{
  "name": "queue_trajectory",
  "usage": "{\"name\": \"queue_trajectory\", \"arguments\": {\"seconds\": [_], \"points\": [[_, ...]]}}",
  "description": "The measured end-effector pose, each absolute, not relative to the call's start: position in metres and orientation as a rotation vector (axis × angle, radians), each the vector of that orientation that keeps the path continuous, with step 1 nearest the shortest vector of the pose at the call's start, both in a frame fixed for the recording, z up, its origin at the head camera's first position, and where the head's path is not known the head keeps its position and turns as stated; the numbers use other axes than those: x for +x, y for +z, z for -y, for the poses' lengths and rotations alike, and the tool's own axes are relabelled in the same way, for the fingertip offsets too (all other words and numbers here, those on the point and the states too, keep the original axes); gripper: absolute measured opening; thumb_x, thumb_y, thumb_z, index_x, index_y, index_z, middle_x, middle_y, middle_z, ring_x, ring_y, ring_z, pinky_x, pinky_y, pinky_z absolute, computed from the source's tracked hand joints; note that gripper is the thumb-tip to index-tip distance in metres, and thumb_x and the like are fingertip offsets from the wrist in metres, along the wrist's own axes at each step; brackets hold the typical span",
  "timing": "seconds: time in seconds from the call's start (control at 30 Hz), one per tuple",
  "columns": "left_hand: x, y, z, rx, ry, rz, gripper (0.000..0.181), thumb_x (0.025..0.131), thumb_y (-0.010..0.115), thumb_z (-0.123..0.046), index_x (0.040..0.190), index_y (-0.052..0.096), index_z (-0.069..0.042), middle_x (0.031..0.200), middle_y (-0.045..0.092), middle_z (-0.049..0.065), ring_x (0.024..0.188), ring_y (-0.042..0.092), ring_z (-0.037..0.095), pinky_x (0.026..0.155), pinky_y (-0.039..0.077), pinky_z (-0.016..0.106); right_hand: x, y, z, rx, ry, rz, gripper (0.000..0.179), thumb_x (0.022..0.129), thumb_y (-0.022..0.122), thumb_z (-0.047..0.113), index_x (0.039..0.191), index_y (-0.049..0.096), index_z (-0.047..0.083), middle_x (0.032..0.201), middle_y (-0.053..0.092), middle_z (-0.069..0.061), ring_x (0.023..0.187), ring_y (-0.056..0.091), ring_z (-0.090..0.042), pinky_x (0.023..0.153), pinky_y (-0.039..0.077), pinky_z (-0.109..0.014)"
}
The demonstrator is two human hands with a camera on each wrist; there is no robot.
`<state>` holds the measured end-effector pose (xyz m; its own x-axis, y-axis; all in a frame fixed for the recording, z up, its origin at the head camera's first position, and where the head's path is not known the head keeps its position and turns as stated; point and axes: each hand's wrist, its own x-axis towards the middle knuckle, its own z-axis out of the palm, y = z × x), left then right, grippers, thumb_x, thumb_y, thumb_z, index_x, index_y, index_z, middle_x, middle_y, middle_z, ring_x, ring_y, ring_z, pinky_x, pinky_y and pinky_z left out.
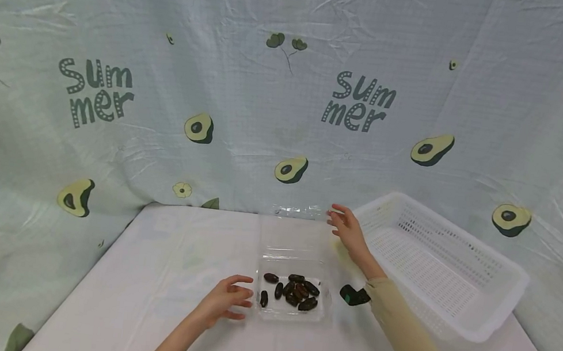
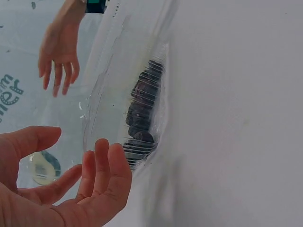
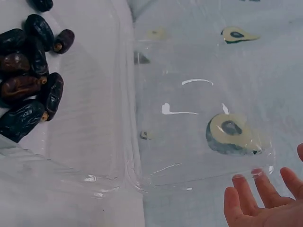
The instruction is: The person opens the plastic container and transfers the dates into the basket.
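Note:
A clear plastic hinged box (image 1: 291,317) stands on the table with its lid (image 3: 184,127) raised at the back. Several dark, wrinkled dates (image 3: 21,120) lie in its base, most of them bunched toward the right side. At the box's left wall is my left hand (image 1: 226,301), its fingers loosely bent and spread, with nothing in them. My right hand (image 1: 349,232) reaches beside the lid's upper right corner. In the right wrist view its fingertips (image 3: 257,172) come right up to the lid's edge, fingers extended and holding nothing.
A white perforated plastic basket (image 1: 482,331) stands on the right, close to the right forearm. Behind the white table (image 1: 167,313) hangs a pale curtain (image 1: 249,91) printed with avocados and lettering. A black strap device (image 1: 353,295) is at the right wrist.

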<state>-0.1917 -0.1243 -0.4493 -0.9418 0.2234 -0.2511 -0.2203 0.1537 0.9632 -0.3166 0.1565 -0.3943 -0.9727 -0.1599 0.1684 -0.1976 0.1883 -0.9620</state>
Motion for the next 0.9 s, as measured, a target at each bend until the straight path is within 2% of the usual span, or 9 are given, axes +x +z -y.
{"name": "queue_trajectory", "arguments": {"seconds": [0.23, 0.63, 0.9], "points": [[-0.199, -0.451, 0.126, -0.007, 1.832, -2.101, 0.045, 0.086, 0.055, -0.016, 0.125, 0.042, 0.003, 0.101, 0.06, 0.011, 0.083, 0.064, 0.018, 0.061, 0.052, 0.032, -0.332, -0.402, -0.158, 0.28, 2.155, 2.338, 0.047, 0.097, 0.035, 0.024, 0.139, 0.022, 0.008, 0.14, 0.033, -0.022, 0.124, 0.037, -0.04, 0.101, 0.031, -0.051], [-0.204, -0.451, 0.127, -0.044, 1.821, -2.089, 0.044, 0.088, 0.054, -0.017, 0.125, 0.041, 0.001, 0.106, 0.061, 0.017, 0.083, 0.064, 0.018, 0.06, 0.052, 0.033, -0.345, -0.407, -0.159, 0.198, 2.341, 2.222, 0.047, 0.097, 0.035, 0.019, 0.14, 0.021, 0.008, 0.141, 0.031, -0.022, 0.125, 0.037, -0.039, 0.101, 0.031, -0.05], [-0.208, -0.452, 0.131, -0.035, 1.826, -2.077, 0.044, 0.088, 0.053, -0.017, 0.126, 0.041, 0.001, 0.106, 0.061, 0.017, 0.082, 0.064, 0.018, 0.06, 0.052, 0.032, -0.346, -0.401, -0.164, 0.193, 2.359, 2.19, 0.046, 0.098, 0.032, 0.019, 0.141, 0.019, 0.009, 0.142, 0.028, -0.022, 0.126, 0.036, -0.04, 0.102, 0.031, -0.05]]}}
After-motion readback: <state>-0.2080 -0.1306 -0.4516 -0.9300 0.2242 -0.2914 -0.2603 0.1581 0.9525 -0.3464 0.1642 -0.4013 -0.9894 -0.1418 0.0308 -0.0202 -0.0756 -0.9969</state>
